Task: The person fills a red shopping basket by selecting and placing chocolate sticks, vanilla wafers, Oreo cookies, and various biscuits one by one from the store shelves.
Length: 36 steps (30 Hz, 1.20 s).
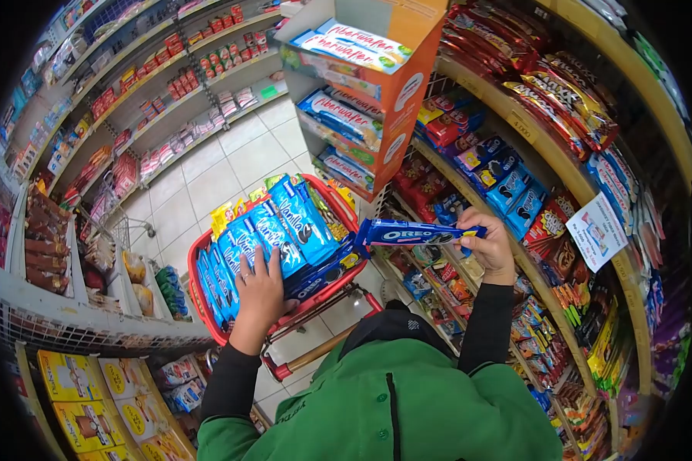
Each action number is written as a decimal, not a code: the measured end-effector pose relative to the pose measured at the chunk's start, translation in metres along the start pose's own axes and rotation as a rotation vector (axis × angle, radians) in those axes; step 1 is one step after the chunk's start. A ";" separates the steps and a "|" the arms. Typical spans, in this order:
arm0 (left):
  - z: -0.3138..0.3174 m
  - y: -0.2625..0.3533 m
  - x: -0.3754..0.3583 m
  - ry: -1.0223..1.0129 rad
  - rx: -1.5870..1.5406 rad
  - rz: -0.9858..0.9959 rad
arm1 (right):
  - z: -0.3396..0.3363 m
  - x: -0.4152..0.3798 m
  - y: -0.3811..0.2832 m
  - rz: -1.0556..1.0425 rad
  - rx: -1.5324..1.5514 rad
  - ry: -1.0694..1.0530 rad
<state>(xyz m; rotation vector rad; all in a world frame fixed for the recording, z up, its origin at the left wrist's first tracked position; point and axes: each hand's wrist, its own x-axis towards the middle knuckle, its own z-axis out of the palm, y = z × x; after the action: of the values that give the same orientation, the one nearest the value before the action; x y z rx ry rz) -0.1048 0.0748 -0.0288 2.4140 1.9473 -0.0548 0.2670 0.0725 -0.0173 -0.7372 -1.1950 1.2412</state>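
My right hand (487, 244) is closed around one end of a dark blue Oreo cookie pack (411, 233), held level between the basket and the shelves. Its other end points left, over the rim of the red shopping basket (224, 336). My left hand (260, 290) lies with fingers spread on light blue vanilla packs (278, 244) that fill much of the basket. More dark blue Oreo packs (315, 282) lie along the basket's near right side, partly covered. Yellow snack packets (224, 217) show at its far edge.
An orange display stand (409, 92) with Fiberwafer packs rises beyond the basket. Shelves (527, 131) of wafers and cookies run along the right, with a hanging paper sign (597, 230). A wire-fronted shelf (92, 338) stands left. Tiled floor (200, 188) shows beyond.
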 end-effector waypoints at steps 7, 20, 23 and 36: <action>-0.008 -0.010 -0.001 -0.092 -0.036 0.023 | 0.020 0.007 0.017 0.117 -0.055 -0.106; -0.012 -0.024 0.001 -0.151 -0.108 0.056 | 0.107 0.035 0.065 0.145 -0.443 -0.390; -0.014 -0.027 0.002 -0.163 -0.128 0.046 | 0.114 0.037 0.073 0.148 -0.461 -0.405; -0.007 -0.032 0.005 -0.012 -0.179 0.113 | 0.135 0.026 0.097 0.724 0.144 0.096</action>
<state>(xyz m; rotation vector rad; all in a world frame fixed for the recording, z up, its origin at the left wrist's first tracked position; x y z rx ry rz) -0.1355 0.0866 -0.0223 2.3943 1.7260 0.1044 0.1072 0.0960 -0.0636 -1.1601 -0.7589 1.8336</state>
